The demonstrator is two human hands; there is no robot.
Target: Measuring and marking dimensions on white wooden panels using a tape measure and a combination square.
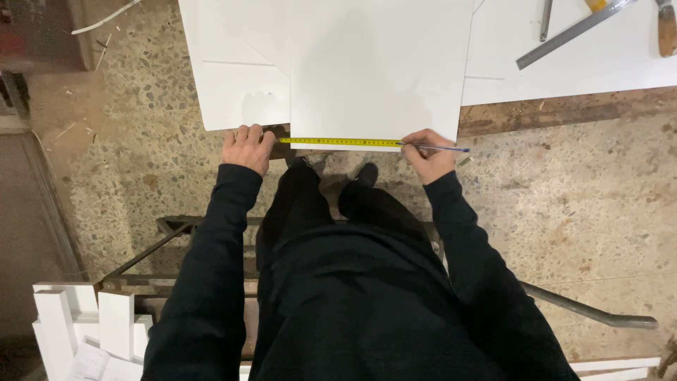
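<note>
A speckled stone floor (127, 155) spreads below both hands, with white blocks (77, 317) well behind the left one. The left hand (247, 147) is closed over the tape measure's case, hiding it. The yellow tape (338, 142) runs between the hands along the near edge of a white board (381, 70). The right hand (429, 154) pinches a pencil (441, 148) at the tape's far end. Metal tools beyond are cut off.

No packages, labels, signs or screens show anywhere in this view, neither on the desk with its white boards nor down on the speckled stone floor around the person's feet.
</note>
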